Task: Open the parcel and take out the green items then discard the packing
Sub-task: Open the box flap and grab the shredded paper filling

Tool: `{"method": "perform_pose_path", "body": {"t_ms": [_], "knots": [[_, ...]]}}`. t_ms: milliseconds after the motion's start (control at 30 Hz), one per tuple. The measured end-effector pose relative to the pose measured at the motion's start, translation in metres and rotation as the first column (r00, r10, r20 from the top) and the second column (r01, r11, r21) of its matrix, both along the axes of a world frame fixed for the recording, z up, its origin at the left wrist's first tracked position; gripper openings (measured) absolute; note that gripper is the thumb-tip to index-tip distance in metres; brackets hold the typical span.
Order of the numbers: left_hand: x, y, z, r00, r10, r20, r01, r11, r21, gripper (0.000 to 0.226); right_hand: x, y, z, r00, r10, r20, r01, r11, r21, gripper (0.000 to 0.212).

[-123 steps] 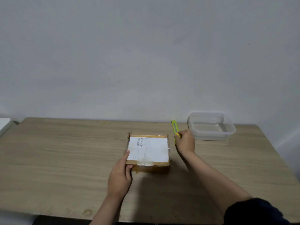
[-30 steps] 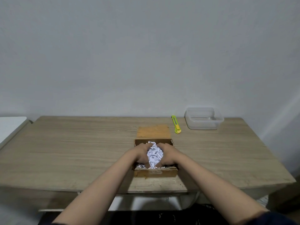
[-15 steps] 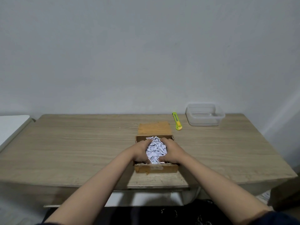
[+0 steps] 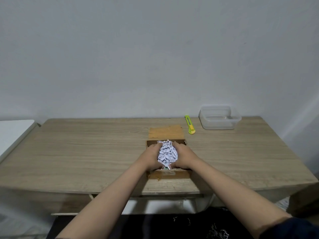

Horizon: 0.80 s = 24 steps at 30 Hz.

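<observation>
Though taped shut and labelled a few seconds back, now open: the parcel (image 4: pixel 168 175), low in the centre of the frame, near the front edge of the table (image 4: pixel 86 152). Lid flap (image 4: pixel 166 132) folded away flat on the wood just above it.

Head view, the only one. Inside the parcel, a heaped wad of white shredded paper (image 4: pixel 167 154), gathered higher and tighter than half a second ago. Left hand (image 4: pixel 151 156) curled against the wad's left side, right hand (image 4: pixel 183 156) curled against its right, fingers half closed and dug down into the box, squeezing the paper between them. Neither fully clenched nor flat. Wad lifted barely, if at all; bottom of it hidden behind the parcel's near wall.

No green item clearly in sight yet; likely buried under the packing, so probably the packing-clearing step, with the taking-out not yet begun.

Upper right of the parcel, set down and untouched: a yellow-green box cutter (image 4: pixel 189 124), no longer in the right hand. Further right, near the table's back edge, an empty clear plastic tub (image 4: pixel 219 125).

Bottom right of the frame, below the table: loose paper scraps (image 4: pixel 217 233) on a dark floor. Possibly the dumping spot, though hard to judge.
</observation>
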<state>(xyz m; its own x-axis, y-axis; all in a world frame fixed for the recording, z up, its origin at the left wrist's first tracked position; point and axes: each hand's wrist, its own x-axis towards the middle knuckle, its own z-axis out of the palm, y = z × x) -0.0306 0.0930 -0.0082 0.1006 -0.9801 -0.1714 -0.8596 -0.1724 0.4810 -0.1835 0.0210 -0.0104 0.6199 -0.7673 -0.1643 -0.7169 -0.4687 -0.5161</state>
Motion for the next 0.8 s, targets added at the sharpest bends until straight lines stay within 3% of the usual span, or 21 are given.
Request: {"method": "perform_pose_path", "body": {"t_ms": [167, 300, 467, 567, 700, 800], "knots": [[-0.004, -0.007, 0.002, 0.992, -0.037, 0.117, 0.011, 0.977, 0.213, 0.103, 0.010, 0.004, 0.007, 0.988, 0.019, -0.153, -0.026, 0.999, -0.039, 0.089], [-0.002, -0.008, 0.002, 0.996, -0.002, 0.084, -0.012, 0.988, 0.157, 0.102, 0.008, 0.002, 0.011, 0.986, 0.014, -0.167, -0.015, 1.000, 0.000, 0.088], [-0.001, -0.004, 0.000, 0.999, 0.031, -0.010, -0.031, 0.999, 0.026, 0.102, 0.000, -0.004, 0.024, 0.998, -0.062, -0.025, 0.067, 0.950, 0.306, 0.100], [-0.003, -0.003, -0.001, 0.998, 0.057, -0.030, -0.057, 0.998, -0.001, 0.107, 0.004, -0.003, 0.030, 0.985, -0.160, -0.057, 0.169, 0.891, 0.421, 0.096], [-0.005, -0.004, -0.003, 0.999, 0.053, -0.015, -0.052, 0.998, 0.046, 0.109, 0.008, 0.000, 0.031, 0.976, -0.137, -0.171, 0.189, 0.922, 0.339, 0.100], [-0.001, -0.006, 0.002, 0.975, 0.069, -0.209, -0.037, 0.988, 0.153, 0.110, 0.005, 0.000, 0.030, 0.976, -0.108, -0.191, 0.166, 0.934, 0.318, 0.090]]}}
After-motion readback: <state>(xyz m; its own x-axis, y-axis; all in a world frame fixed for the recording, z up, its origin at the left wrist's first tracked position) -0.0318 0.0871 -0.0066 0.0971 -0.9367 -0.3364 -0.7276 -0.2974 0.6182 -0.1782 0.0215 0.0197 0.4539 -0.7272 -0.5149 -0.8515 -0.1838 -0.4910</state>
